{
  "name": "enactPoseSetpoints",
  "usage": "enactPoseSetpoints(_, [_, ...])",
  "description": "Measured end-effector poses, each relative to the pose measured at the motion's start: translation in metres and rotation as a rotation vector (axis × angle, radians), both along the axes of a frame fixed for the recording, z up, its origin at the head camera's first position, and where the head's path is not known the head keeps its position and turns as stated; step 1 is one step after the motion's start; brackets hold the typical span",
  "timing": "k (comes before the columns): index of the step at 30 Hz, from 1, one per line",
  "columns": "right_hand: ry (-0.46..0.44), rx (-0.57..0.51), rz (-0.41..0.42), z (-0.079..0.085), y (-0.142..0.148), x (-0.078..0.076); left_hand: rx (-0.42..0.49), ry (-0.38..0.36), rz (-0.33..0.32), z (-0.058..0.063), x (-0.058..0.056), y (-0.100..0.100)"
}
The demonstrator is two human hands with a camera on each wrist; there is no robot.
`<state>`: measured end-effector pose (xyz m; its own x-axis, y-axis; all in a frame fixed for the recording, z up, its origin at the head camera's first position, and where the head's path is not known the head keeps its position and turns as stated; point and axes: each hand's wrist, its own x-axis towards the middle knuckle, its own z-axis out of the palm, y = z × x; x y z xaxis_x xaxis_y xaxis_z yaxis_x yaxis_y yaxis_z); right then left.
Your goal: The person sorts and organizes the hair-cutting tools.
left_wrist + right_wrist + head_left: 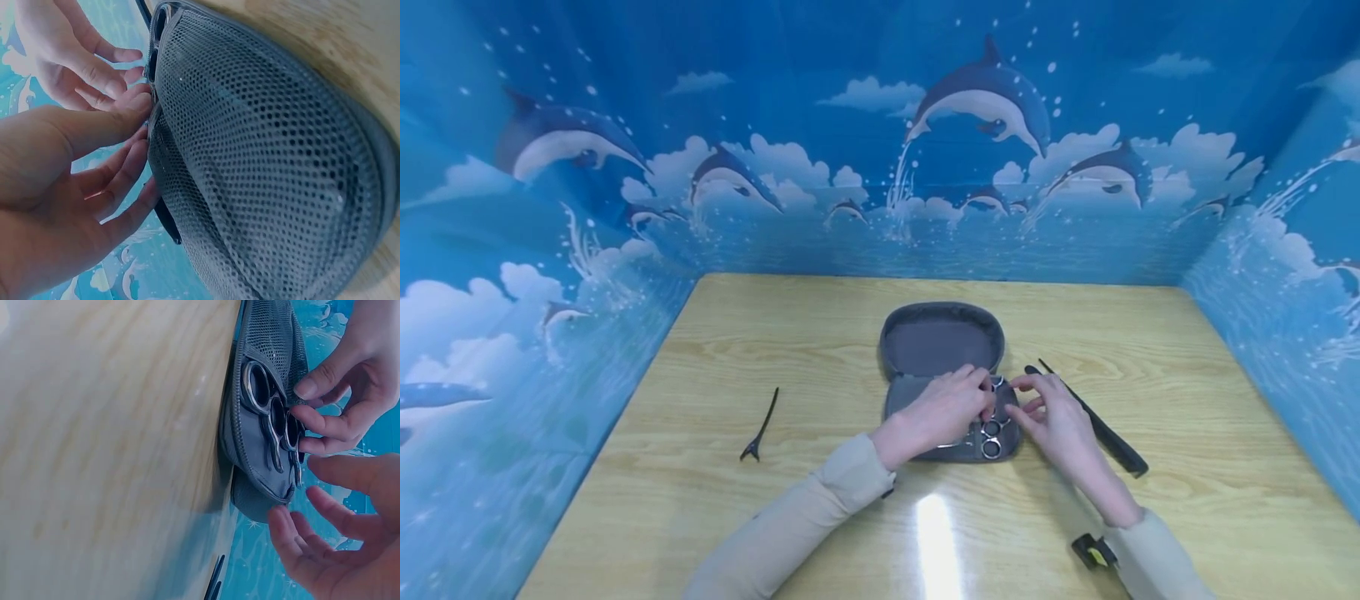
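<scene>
A grey zippered case lies unfolded on the table, with a mesh pocket in its near half. Metal scissors sit in the pocket with their finger rings sticking out at its right side. My left hand reaches across the pocket and pinches a second pair of scissors near its rings, thumb at the mesh edge. The blades are hidden in the pocket. Beside the case's right edge, my right hand has its fingers apart and loosely bent, fingertips close to the rings, nothing between them.
A black hair clip lies on the wooden table to the left. Right of the case, partly behind my right hand, is a long black comb-like tool. Dolphin-printed blue sheeting walls the table's back and sides.
</scene>
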<state>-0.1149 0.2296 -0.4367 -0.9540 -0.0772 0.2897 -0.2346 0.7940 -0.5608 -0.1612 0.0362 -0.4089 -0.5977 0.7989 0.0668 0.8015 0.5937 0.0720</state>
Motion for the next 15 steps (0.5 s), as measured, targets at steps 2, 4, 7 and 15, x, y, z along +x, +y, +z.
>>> enactPoseSetpoints(2, [0.006,-0.014,-0.003,0.000,-0.002,-0.002,0.012,0.002,0.000,0.000,0.000,-0.001])
enactPoseSetpoints(4, [0.007,-0.026,-0.003,0.001,-0.004,-0.005,0.029,0.002,-0.006,0.000,0.000,-0.003])
enactPoseSetpoints(7, [-0.006,-0.032,-0.005,0.002,-0.005,-0.008,0.051,0.003,-0.022,0.001,0.000,-0.005])
enactPoseSetpoints(15, [-0.026,-0.040,-0.012,-0.001,-0.008,-0.013,0.221,-0.110,0.029,0.009,-0.007,-0.028])
